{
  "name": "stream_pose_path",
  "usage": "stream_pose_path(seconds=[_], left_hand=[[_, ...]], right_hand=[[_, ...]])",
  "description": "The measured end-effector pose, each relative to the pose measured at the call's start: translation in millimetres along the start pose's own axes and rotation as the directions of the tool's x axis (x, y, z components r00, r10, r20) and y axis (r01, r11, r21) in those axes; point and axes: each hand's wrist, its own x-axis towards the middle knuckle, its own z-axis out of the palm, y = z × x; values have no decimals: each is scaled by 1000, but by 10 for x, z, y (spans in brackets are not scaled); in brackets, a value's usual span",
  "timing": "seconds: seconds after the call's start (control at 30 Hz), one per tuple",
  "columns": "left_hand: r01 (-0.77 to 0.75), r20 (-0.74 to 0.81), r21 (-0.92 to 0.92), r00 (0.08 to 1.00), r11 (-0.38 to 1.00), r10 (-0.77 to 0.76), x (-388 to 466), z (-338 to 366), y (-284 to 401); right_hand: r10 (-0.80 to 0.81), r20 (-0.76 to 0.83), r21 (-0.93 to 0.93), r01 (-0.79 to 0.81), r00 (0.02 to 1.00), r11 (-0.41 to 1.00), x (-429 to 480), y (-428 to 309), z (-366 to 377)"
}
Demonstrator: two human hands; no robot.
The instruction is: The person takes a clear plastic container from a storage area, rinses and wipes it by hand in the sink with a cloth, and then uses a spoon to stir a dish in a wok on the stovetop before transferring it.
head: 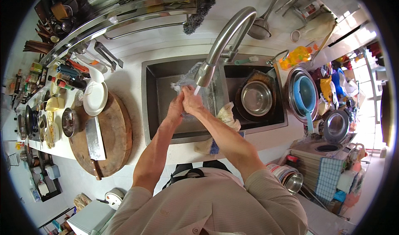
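Both my hands meet over the left basin of a steel double sink [157, 110]. My left hand [176, 106] presses against my right hand [191, 100], and the fingers overlap. Water runs from the faucet [207, 73] onto my right hand. Behind and beneath them, a crumpled clear plastic bag [190, 74] lies in the basin. Whether the fingers grip any of it is hidden. A pale wet cloth [229, 116] hangs over the divider to the right of my right hand.
A cleaver [95, 140] lies on the round wooden chopping board [120, 135] at left, near white plates [94, 99]. The right basin holds a steel bowl [256, 98]. A green-handled brush [246, 60] rests behind it. A blue strainer [305, 93] sits in a basin at right.
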Motion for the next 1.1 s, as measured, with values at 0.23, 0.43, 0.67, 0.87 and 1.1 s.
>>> stream_pose_path(seconds=[0.23,0.43,0.67,0.87,1.1], left_hand=[[118,-164,54,980,991,-108,-104,-155,217],[184,5,83,983,979,-185,-105,46,97],[133,-123,-158,981,978,-153,-2,236,41],[107,-20,67,994,992,-106,-94,69,32],[150,-28,13,988,989,-149,-97,421,37]], right_hand=[[-13,804,-252,360,595,898,-34,-91,-606],[-69,458,-509,325,886,797,49,104,-562],[-5,360,-10,10,933,1000,-59,187,-506],[-23,733,-420,479,679,770,-49,-34,-984],[-206,288,-342,302,935,890,67,328,-579]])
